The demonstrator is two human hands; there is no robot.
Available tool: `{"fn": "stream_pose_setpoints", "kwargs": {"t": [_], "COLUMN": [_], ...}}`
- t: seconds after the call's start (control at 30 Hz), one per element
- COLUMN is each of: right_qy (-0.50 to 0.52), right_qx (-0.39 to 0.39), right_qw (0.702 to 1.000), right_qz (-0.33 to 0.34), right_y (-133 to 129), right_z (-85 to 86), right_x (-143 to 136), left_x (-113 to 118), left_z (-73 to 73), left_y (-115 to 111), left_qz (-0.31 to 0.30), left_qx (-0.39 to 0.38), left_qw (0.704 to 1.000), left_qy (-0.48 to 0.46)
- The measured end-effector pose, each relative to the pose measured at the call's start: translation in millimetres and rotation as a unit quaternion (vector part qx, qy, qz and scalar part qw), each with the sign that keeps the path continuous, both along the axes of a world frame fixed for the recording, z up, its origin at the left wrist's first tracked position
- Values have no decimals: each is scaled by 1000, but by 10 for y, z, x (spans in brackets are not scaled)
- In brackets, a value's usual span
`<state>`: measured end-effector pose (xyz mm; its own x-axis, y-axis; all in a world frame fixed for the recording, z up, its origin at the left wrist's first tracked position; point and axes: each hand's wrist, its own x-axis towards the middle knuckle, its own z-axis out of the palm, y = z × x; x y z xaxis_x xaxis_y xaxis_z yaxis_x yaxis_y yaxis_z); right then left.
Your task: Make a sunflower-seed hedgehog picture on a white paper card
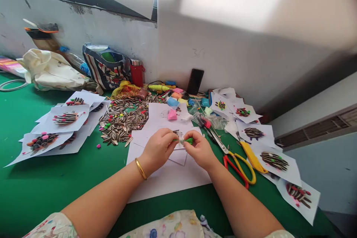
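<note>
My left hand (158, 149) and my right hand (200, 149) meet over white paper sheets (167, 182). Between their fingertips is a small clear plastic wrapper (180, 138), pinched from both sides. Some green material (189, 140) shows at my right fingertips. A gold bangle (141, 169) circles my left wrist. Just beyond the hands, a pink clay lump (172, 114) rests on a sheet with faint drawn lines. Scissors with red and yellow handles (237, 163) lie right of my right hand.
Striped sunflower seeds (119, 122) are heaped at the back left. Seed-decorated papers lie at the left (65, 119) and right (279, 161). A yellow cutter (252, 156) is beside the scissors. Against the wall stand a phone (195, 81), a red bottle (136, 73) and a striped bag (107, 67).
</note>
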<state>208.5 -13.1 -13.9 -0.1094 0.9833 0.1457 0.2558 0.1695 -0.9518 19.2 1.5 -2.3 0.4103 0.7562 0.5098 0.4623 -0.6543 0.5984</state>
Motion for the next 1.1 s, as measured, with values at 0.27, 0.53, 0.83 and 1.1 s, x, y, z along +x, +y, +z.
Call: {"fn": "stream_pose_setpoints", "kwargs": {"t": [0.27, 0.53, 0.83, 1.1], "right_qy": [-122, -489, -301, -97], "right_qx": [38, 61, 255, 178], "right_qw": [986, 857, 914, 979], "right_qz": [-104, -151, -93, 35], "right_y": [201, 293, 92, -142], "right_z": [-33, -49, 109, 114], "right_x": [340, 564, 281, -77], "left_x": [16, 43, 55, 69], "left_z": [82, 40, 15, 43], "left_y": [53, 53, 36, -13], "left_qz": [2, -42, -60, -126], "left_qx": [-325, -485, -530, -538], "left_qw": [896, 760, 723, 711], "left_qy": [-304, -431, -439, -436]}}
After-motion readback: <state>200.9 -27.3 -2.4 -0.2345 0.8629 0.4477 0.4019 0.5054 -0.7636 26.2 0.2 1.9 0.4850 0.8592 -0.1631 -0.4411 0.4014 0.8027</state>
